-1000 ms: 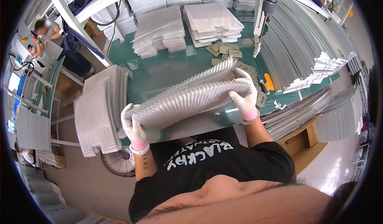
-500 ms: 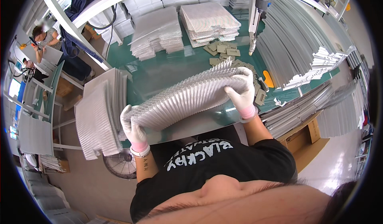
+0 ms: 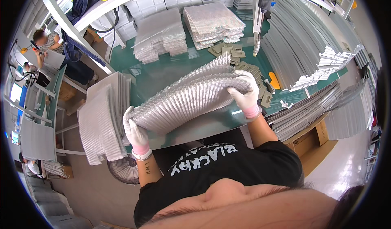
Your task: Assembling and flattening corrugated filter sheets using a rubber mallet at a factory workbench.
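Observation:
Between my white-gloved hands a thick sheaf of silvery, ridged mesh-like sheets (image 3: 185, 102) is bowed and fanned above the green tabletop (image 3: 152, 76). My left hand (image 3: 134, 129) grips its left end, thumb in front and fingers partly hidden behind the sheets. At the other end, my right hand (image 3: 245, 91) is closed on the right edge, its fingers over the top and its thumb on the near face. The rear sheets stand apart from the front ones at the upper right. Several flat grey-green plastic plates (image 3: 253, 75) lie just beyond my right hand.
Two stacks of similar sheets, a left one (image 3: 159, 37) and a right one (image 3: 211, 23), stand at the back. Another stack (image 3: 99, 123) overhangs the table's left edge. A hanging power driver (image 3: 258, 29), an orange tool (image 3: 273, 80), long grey panels (image 3: 297, 45) and an open carton (image 3: 311, 147) are on the right.
The sheaf has spread wider, with a gap opening between its rear and front sheets. Its upper right tip has shifted slightly left. Both hands keep their hold.

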Demonstrator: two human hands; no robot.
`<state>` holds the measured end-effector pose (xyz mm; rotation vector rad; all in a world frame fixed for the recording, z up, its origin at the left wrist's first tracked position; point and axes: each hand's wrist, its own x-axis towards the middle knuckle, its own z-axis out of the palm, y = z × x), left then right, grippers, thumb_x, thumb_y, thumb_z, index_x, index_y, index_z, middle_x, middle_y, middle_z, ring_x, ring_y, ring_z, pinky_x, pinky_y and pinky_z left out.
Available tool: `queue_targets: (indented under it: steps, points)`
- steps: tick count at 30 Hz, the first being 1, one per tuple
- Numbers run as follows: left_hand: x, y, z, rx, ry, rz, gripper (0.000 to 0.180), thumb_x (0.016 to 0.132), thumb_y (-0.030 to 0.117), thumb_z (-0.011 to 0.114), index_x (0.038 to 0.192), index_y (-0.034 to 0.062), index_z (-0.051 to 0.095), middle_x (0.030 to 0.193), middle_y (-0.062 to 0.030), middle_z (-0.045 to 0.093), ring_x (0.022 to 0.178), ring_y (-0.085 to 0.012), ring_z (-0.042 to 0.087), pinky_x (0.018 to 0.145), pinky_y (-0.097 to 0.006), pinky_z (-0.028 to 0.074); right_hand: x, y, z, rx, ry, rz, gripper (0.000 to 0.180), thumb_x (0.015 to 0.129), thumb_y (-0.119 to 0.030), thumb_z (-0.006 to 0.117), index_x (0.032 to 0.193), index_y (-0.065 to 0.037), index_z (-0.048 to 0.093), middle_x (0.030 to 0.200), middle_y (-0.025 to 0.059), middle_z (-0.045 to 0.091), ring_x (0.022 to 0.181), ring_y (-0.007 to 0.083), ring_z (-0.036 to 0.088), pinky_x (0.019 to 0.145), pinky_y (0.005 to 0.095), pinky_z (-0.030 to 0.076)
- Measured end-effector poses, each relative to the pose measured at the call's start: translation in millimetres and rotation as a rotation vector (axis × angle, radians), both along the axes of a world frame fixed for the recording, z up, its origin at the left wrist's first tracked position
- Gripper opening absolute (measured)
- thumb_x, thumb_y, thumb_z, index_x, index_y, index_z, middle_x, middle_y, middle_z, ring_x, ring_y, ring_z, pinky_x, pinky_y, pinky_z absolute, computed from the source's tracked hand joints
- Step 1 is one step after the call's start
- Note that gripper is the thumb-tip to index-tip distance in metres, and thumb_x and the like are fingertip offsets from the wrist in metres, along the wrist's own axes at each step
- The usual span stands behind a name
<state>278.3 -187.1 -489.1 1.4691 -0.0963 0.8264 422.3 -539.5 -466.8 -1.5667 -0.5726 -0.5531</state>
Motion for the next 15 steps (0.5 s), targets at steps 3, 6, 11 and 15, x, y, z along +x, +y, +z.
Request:
queue_targets:
  steps: [3,6,11,15]
  points:
    - [3,0,4,0.108,0.018,0.072,0.043,0.11,0.022,0.032,0.138,-0.0069,0.044,0.135,-0.0152,0.053,0.12,-0.0191,0.054,0.107,-0.033,0.04,7,-7,-4,-0.061,0.0,0.064,0.029,0.069,-0.005,0.084,0.095,-0.002,0.072,0.114,0.0163,0.066,0.11,0.0287,0.061,0.097,0.0405,0.047]
    - [4,8,-3,0.012,0.008,-0.008,0.042,0.109,0.021,0.032,0.138,-0.0074,0.045,0.136,-0.0159,0.052,0.121,-0.0199,0.054,0.107,-0.033,0.04,11,-7,0,0.011,-0.031,0.122,0.036,0.07,-0.005,0.083,0.102,-0.002,0.068,0.122,0.0202,0.064,0.116,0.0308,0.06,0.101,0.0419,0.046]
    - [2,3,4,0.113,0.016,0.056,0.042,0.109,0.021,0.033,0.138,-0.0074,0.045,0.138,-0.0171,0.052,0.124,-0.0218,0.053,0.109,-0.034,0.038,13,-7,-2,0.124,0.036,0.304,0.038,0.071,-0.006,0.083,0.105,-0.002,0.065,0.13,0.0246,0.06,0.126,0.0337,0.056,0.106,0.0443,0.043]
    - [1,-1,9,-0.037,0.012,-0.074,0.042,0.107,0.019,0.034,0.138,-0.0077,0.045,0.137,-0.0181,0.052,0.126,-0.0243,0.051,0.111,-0.037,0.037,12,-8,-7,0.193,0.074,0.349,0.039,0.075,-0.016,0.087,0.104,-0.004,0.064,0.131,0.0258,0.058,0.132,0.0379,0.05,0.106,0.0496,0.042]
